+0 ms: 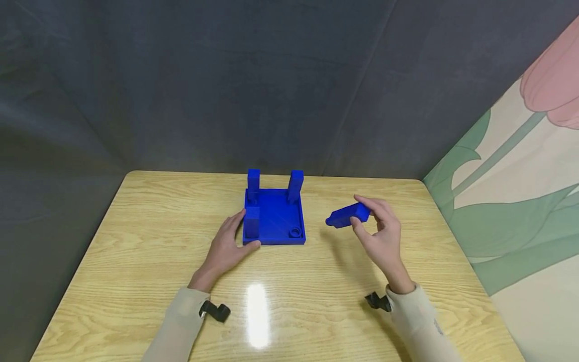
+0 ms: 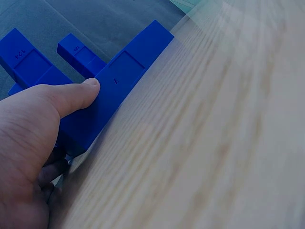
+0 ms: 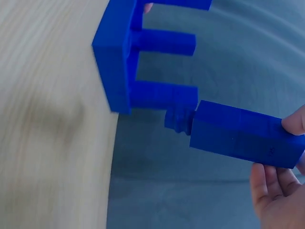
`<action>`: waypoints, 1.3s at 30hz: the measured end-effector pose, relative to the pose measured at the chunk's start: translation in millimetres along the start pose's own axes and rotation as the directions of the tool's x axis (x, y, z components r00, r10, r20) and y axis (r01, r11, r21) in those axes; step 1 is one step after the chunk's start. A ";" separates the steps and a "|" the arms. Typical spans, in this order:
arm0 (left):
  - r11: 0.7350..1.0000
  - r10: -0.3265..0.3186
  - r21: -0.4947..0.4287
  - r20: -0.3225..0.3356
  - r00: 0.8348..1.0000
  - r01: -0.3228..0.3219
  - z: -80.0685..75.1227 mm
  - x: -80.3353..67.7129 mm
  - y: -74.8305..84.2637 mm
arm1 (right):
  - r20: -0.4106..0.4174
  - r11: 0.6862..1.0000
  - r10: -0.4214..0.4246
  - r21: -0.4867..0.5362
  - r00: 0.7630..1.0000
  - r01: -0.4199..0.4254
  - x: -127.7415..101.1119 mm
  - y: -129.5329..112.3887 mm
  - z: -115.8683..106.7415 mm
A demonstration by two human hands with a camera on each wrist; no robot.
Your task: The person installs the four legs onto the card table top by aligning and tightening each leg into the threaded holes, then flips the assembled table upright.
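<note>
A blue square base plate (image 1: 276,218) lies mid-table with two tall posts (image 1: 296,185) at its back edge, a shorter post (image 1: 251,221) at front left and a round socket (image 1: 295,232) at front right. My left hand (image 1: 237,235) rests against the plate's front-left corner, thumb (image 2: 71,98) laid straight along the plate's side (image 2: 119,81). Right of the plate, my right hand (image 1: 362,213) pinches a blue block (image 1: 347,215) above the table. The block (image 3: 243,133) lies sideways, its round peg end (image 3: 178,120) pointing toward the plate (image 3: 114,52).
The wooden table (image 1: 135,241) has rounded corners and bare surface left, right and in front of the plate. A dark grey cloth backdrop (image 1: 226,75) hangs behind it. A floral wall (image 1: 520,176) stands at the right. Black wrist mounts (image 1: 216,311) sit on both sleeves.
</note>
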State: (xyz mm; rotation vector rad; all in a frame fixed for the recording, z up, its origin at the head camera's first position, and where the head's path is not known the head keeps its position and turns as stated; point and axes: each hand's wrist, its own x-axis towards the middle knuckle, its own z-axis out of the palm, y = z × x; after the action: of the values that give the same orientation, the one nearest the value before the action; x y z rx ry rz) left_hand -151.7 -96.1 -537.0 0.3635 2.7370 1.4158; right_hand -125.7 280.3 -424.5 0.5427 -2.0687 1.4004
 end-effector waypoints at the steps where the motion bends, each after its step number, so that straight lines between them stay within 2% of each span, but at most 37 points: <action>1: 1.000 -0.001 0.002 0.001 1.000 0.001 0.0 0.0 0.0 | 0.010 1.000 -0.001 0.008 1.000 0.001 1.8 -1.5 3.9; 5: 1.000 -0.001 0.009 0.007 1.000 0.001 0.1 0.1 -0.6 | 0.029 0.999 -0.014 0.040 0.999 0.013 8.9 -8.4 18.3; 14: 1.000 -0.001 0.009 0.007 1.000 0.001 -1.1 0.3 1.7 | 0.014 0.989 -0.007 0.148 1.000 0.005 23.6 -21.5 45.2; 21: 1.000 0.003 0.007 0.005 1.000 -0.003 -1.0 0.4 -0.6 | 0.037 0.987 -0.040 0.156 0.998 0.034 29.8 -28.2 59.7; 30: 1.000 0.009 0.018 -0.001 1.000 -0.009 -1.4 0.6 -1.6 | 0.023 0.988 0.049 0.142 0.999 -0.052 25.1 -26.9 71.1; 39: 1.000 0.007 0.018 0.003 1.000 -0.007 -0.6 0.9 1.5 | 0.045 0.985 0.091 0.146 0.995 -0.097 20.8 -15.0 77.6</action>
State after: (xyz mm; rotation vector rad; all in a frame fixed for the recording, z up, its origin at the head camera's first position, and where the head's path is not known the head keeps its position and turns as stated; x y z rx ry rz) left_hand -152.4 -95.6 -535.4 0.3758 2.7503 1.3917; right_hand -150.2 202.4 -422.2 0.5423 -2.0549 1.6194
